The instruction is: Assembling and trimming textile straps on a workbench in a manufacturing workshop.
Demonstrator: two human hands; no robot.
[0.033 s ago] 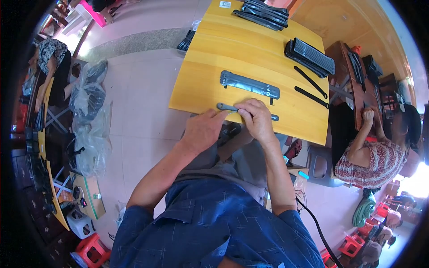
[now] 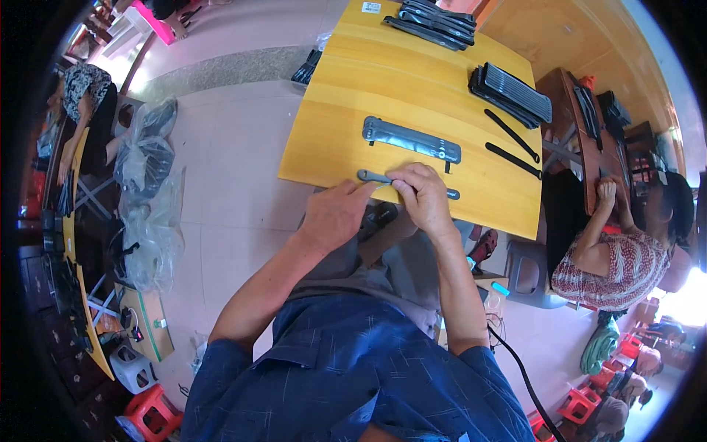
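Note:
A dark grey strip [image 2: 374, 176] with rounded ends lies level along the near edge of the yellow table [image 2: 317, 140]. My right hand [image 2: 426, 197] pinches it near its middle, and its right end sticks out past the hand. Close by on the left, my left hand [image 2: 336, 214] has its thumb and fingers pressed together at the strip's lower edge. What those fingertips grip is too small to make out. Just beyond both hands rests a flat, long black pouch [image 2: 412, 141] with short dark tabs under it.
Two black straps [image 2: 513, 160] lie on the table's right side. Behind them sit a stack of black ribbed pieces [image 2: 509, 94] and a pile of black pouches [image 2: 431, 23]. A co-worker in a patterned top [image 2: 607, 269] sits at the right. Clear plastic bags [image 2: 151, 221] stand on the floor at left.

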